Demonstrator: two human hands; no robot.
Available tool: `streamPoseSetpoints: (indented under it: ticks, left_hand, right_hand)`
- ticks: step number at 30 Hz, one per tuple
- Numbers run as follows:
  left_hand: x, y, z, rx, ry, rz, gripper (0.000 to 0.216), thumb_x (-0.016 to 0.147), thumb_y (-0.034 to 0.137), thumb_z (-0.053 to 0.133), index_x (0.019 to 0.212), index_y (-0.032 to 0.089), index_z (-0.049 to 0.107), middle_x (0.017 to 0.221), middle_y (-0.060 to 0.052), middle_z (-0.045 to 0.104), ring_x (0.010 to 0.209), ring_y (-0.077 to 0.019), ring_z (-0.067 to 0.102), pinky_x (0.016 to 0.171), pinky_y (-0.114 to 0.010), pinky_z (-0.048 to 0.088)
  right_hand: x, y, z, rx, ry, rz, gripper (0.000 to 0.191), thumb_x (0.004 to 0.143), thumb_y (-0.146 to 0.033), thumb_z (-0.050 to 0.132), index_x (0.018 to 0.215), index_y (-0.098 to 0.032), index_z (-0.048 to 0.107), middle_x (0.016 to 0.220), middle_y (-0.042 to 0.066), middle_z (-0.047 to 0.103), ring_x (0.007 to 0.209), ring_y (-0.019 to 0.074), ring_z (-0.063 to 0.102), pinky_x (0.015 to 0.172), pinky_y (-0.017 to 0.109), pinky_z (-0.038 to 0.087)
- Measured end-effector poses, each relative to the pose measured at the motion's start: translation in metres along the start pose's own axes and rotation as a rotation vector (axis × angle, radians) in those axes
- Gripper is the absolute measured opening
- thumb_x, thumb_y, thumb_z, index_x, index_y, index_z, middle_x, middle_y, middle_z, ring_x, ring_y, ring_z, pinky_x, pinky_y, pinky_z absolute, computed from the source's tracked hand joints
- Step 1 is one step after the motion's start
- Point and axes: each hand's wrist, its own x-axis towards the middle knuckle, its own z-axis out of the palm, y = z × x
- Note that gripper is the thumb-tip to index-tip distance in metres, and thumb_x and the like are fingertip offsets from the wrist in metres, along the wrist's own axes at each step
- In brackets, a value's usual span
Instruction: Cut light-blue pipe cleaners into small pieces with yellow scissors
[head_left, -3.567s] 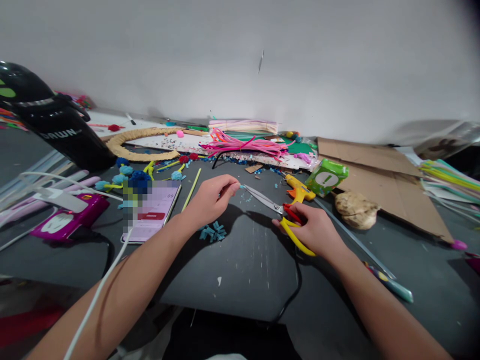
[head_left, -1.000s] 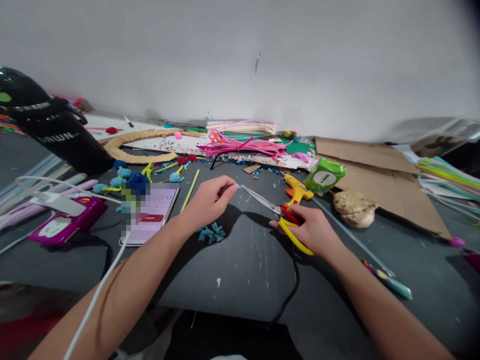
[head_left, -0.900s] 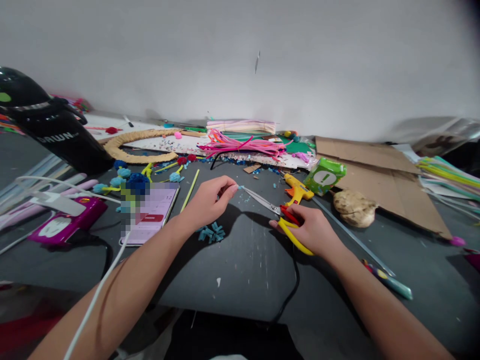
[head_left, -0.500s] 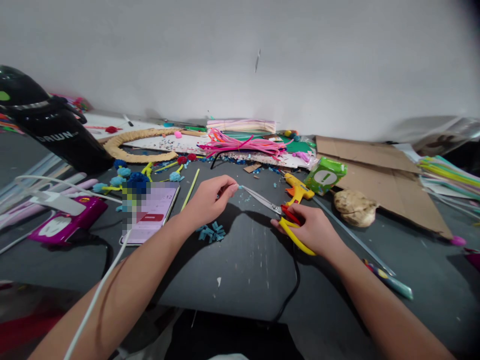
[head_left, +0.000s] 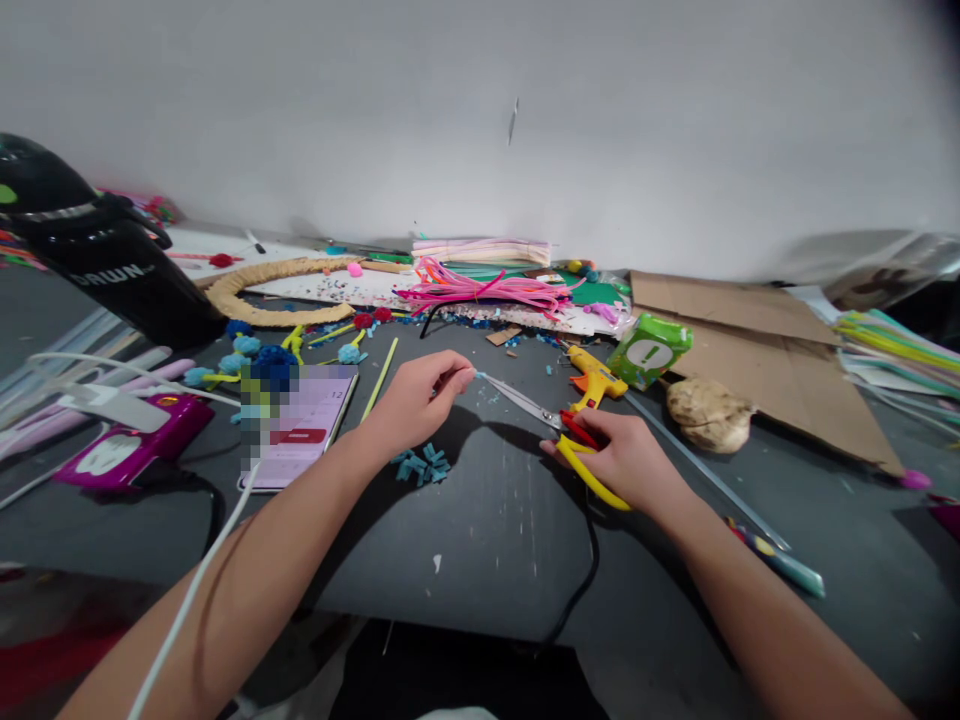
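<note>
My right hand [head_left: 611, 455] is closed around the red and yellow handles of a pair of scissors [head_left: 536, 408], whose blades point left. Between thumb and forefinger, my left hand [head_left: 427, 395] pinches a small light-blue piece [head_left: 481, 374] that pokes out at the blade tips; most of it is hidden by the fingers. Below my left wrist lies a small heap of cut blue pieces [head_left: 421, 465]. Tiny blue trimmings [head_left: 491, 395] are scattered on the grey table under the blades. A yellow-green stem [head_left: 380, 380] rests left of my left hand.
A yellow glue gun [head_left: 595, 378], green packet [head_left: 649, 350] and pale lump [head_left: 709, 413] stand beyond my right hand. Cardboard [head_left: 772, 370] lies to the right. Leftward are a phone [head_left: 315, 420], a black bottle [head_left: 112, 250] and a white cable [head_left: 195, 580] crossing my left forearm. Pink stems [head_left: 480, 285] lie behind.
Almost nothing differs. Both hands, the scissors and the blue piece keep their places, with only a very slight shift of the whole view.
</note>
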Motion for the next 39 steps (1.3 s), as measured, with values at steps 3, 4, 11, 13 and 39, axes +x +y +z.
streamPoseSetpoints:
  ticks: [3,4,11,13,39]
  left_hand:
    - [-0.0002,0.0003,0.0005,-0.025,0.007,-0.013,0.022,0.097,0.033,0.048,0.090,0.017,0.062,0.073,0.001,0.060,0.065,-0.0109,0.052,0.061,-0.023,0.039]
    - [-0.0002,0.0005,0.0006,-0.029,0.006,-0.016,0.022,0.097,0.033,0.048,0.090,0.017,0.062,0.073,0.001,0.060,0.064,-0.0108,0.052,0.061,-0.023,0.039]
    - [0.0002,0.0015,0.0006,-0.037,0.003,-0.011,0.022,0.096,0.032,0.049,0.088,0.016,0.062,0.072,0.001,0.060,0.062,-0.0103,0.051,0.059,-0.022,0.039]
    - [0.0004,0.0018,0.0002,-0.036,0.000,-0.010,0.022,0.096,0.032,0.049,0.088,0.016,0.062,0.072,0.001,0.060,0.062,-0.0104,0.051,0.059,-0.022,0.039]
    - [-0.0003,0.0021,0.0008,-0.023,-0.015,-0.015,0.024,0.096,0.034,0.048,0.088,0.016,0.061,0.072,0.000,0.061,0.062,-0.0111,0.052,0.059,-0.023,0.039]
  right_hand:
    - [0.0000,-0.0010,0.0003,0.007,0.004,-0.002,0.043,0.073,-0.058,0.065,0.063,-0.021,0.047,0.058,-0.002,0.049,0.055,0.0122,0.041,0.053,0.024,0.032]
    - [-0.0001,-0.0012,0.0006,0.008,0.006,0.000,0.042,0.073,-0.058,0.066,0.063,-0.021,0.047,0.058,-0.002,0.049,0.055,0.0121,0.041,0.052,0.024,0.031]
    - [-0.0008,0.0010,0.0026,-0.009,0.011,-0.004,0.039,0.072,-0.055,0.067,0.065,-0.022,0.047,0.059,-0.002,0.052,0.056,0.0129,0.043,0.052,0.024,0.032]
    - [-0.0009,0.0017,0.0028,-0.008,0.016,-0.010,0.039,0.073,-0.055,0.066,0.065,-0.022,0.047,0.059,-0.002,0.052,0.056,0.0131,0.044,0.052,0.024,0.032]
    - [-0.0003,0.0007,0.0017,0.004,-0.001,-0.028,0.042,0.075,-0.057,0.064,0.063,-0.021,0.046,0.059,-0.001,0.049,0.056,0.0128,0.042,0.053,0.025,0.033]
